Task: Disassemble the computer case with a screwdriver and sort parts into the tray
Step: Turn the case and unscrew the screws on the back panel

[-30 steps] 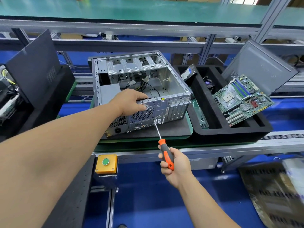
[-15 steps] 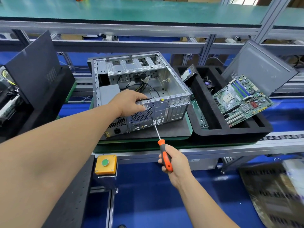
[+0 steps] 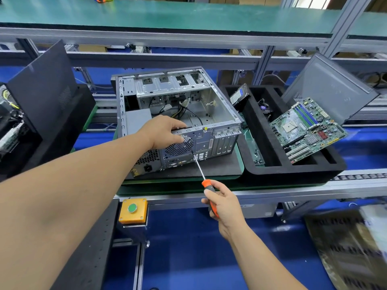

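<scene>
At the middle of the worktop lies the computer case point(image 3: 178, 114), open side up, rear panel facing the near edge. The right hand point(image 3: 225, 208) grips the screwdriver point(image 3: 206, 184), tip at the fan grille; a slip could strip the screw. The left hand point(image 3: 165, 131) clamps the panel's top rim. The tray point(image 3: 293, 174) sits just right.

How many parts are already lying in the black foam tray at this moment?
3 clearly: a hard drive leaning at the black foam tray's far left corner, a small fan in the middle slot, and a motherboard resting tilted across its right side. More may be hidden.
</scene>
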